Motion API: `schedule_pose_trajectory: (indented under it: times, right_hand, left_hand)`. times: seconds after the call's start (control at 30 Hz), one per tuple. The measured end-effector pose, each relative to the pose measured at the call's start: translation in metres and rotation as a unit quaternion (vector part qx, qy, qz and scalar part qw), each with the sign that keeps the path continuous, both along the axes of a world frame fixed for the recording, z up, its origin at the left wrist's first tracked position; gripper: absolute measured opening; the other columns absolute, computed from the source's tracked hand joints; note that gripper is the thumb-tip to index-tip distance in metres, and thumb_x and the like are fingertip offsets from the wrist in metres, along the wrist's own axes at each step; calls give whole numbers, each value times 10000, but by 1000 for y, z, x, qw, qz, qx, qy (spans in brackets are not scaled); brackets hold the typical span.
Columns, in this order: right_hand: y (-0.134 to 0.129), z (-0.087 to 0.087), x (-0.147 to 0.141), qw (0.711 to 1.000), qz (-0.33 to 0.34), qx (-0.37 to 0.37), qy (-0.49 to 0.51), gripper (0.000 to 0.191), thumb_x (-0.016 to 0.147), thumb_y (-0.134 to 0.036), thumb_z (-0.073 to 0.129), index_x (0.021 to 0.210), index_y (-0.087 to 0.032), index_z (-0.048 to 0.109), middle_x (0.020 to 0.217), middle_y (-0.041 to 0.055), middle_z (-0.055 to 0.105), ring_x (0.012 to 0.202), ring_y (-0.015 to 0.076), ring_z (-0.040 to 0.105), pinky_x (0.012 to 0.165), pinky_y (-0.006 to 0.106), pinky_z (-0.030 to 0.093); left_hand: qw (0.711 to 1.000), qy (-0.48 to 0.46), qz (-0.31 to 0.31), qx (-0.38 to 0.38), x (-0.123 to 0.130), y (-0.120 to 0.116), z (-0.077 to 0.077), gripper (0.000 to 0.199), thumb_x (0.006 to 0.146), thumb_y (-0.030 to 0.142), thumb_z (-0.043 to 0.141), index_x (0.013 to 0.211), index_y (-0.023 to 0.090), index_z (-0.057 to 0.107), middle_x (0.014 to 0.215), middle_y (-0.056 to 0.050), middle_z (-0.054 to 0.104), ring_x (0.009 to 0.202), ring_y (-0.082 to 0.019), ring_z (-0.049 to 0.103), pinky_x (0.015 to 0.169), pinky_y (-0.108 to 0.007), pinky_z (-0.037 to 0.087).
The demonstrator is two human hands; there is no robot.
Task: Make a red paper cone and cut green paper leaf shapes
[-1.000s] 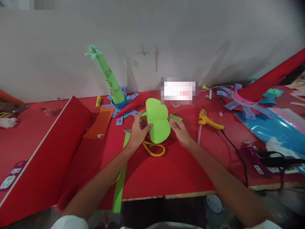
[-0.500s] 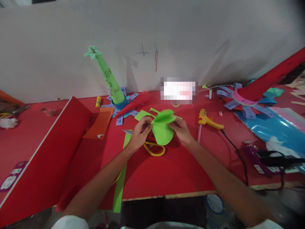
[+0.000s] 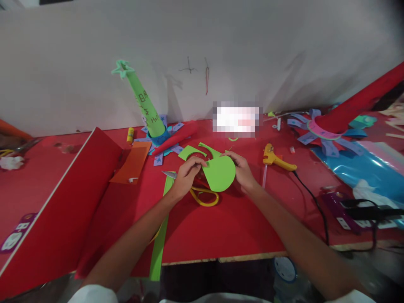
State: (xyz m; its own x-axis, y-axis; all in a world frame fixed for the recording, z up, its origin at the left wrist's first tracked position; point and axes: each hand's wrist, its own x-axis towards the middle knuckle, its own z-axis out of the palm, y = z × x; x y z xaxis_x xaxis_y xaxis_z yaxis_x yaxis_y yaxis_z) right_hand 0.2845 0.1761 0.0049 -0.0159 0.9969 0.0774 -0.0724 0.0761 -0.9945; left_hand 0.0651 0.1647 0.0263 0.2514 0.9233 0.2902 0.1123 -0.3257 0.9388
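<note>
Both grips pinched shut on one folded green paper cutout (image 3: 220,173): left hand (image 3: 186,176) at its left corner near the fold, right hand (image 3: 242,169) at its right edge, rounded edge hanging toward the body. Held just above the counter (image 3: 221,227), directly over yellow-handled scissors (image 3: 202,194) lying beneath. Likely very light and floppy, easy to crease or tear; best taken by thumb and fingertips along the folded edge, where doubled layers give some stiffness, never by the thin curved rim. Just beyond the grips, green paper scraps (image 3: 189,151) flat on the red surface. Further left, an orange sheet (image 3: 132,163) and a long green strip (image 3: 159,242) running toward the body. Further right, a yellow glue gun (image 3: 274,159) with a black cord. Farther back and left, a tall green paper cone (image 3: 143,103) by the wall.
</note>
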Motion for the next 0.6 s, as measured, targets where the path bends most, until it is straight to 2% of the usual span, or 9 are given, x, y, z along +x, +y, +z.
schedule_pose_trajectory:
  times: [0.1, 0.2, 0.3, 0.4, 0.5, 0.6]
  right_hand:
    - [-1, 2, 0, 1000, 10, 2, 5, 159, 769, -310, 740, 918, -257, 735, 926, 20, 744, 854, 210, 657, 777, 338, 518]
    - [-2, 4, 0, 1000, 11, 14, 7, 194, 852, -433, 745, 941, -261, 754, 1004, 40, 755, 924, 221, 676, 828, 354, 537]
    - [-2, 1, 0, 1000, 4, 8, 23, 461, 952, -690, 598, 1032, -264, 757, 1074, 72, 759, 994, 245, 694, 859, 382, 563]
    - [0, -5, 1, 1000, 17, 11, 20, 632, 855, -842, 636, 1117, -276, 737, 1113, 87, 763, 1061, 281, 700, 899, 416, 581]
    - [2, -9, 1, 999, 25, 32, -20, 657, 770, -856, 727, 1090, -282, 738, 1097, 90, 765, 1117, 312, 683, 937, 437, 579]
    - [1, -9, 1, 997, 63, 39, -15, 653, 831, -866, 648, 1134, -294, 736, 1135, 100, 766, 1162, 318, 682, 1000, 461, 571]
  left_hand:
    - [1000, 5, 5, -9, 0, -1, 1, 336, 1028, 498, 577, 937, 204, 712, 944, -65, 698, 808, -191, 622, 740, -313, 509]
    - [999, 20, 26, 1, 2, -1, -1, 310, 960, 513, 704, 957, 203, 700, 911, -50, 693, 831, -186, 643, 747, -293, 525]
    - [998, 10, 67, 5, 3, -1, -4, 331, 936, 489, 747, 1115, 213, 713, 875, -25, 655, 716, -146, 617, 632, -255, 504]
    - [995, -40, 91, -33, 1, 1, -6, 371, 949, 501, 726, 1188, 219, 698, 807, 5, 613, 520, -94, 525, 458, -229, 430]
    - [988, -91, 112, -54, 0, 4, -9, 377, 904, 527, 766, 1084, 205, 688, 794, 1, 644, 538, -113, 586, 461, -240, 515]
    - [981, -124, 131, -68, 1, 6, -11, 390, 865, 532, 805, 1019, 205, 657, 825, -1, 655, 614, -129, 642, 516, -256, 593]
